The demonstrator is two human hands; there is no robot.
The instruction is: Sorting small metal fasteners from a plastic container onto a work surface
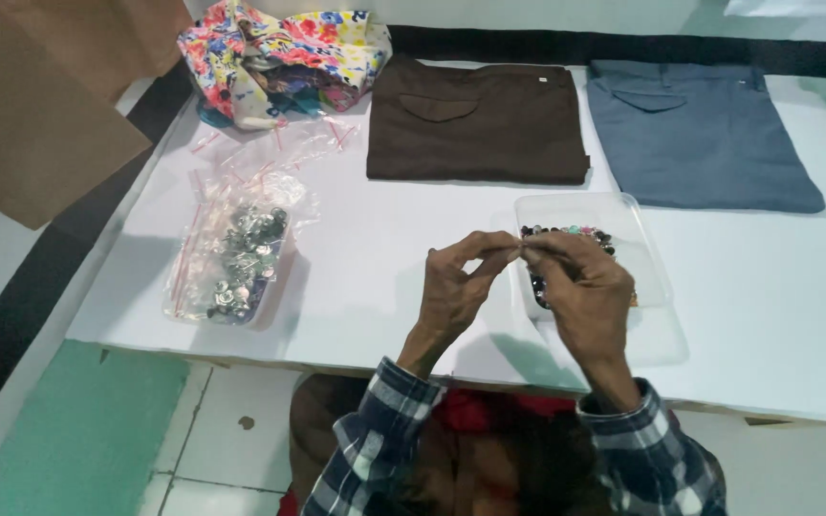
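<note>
Both left hand (456,287) and right hand (580,287) pinch one tiny, indistinct item above the clear plastic tray (647,272) of dark buttons; folded garments beyond untouched.

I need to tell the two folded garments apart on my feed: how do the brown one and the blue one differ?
The brown garment is dark brown; the blue garment is slate blue. The brown one lies at the middle of the white table, the blue one further right, by the table's edge. The brown one sits squarer; the blue one is slightly skewed and reaches nearer the person. Both lie flat, folded, with a pocket flap showing.
</note>
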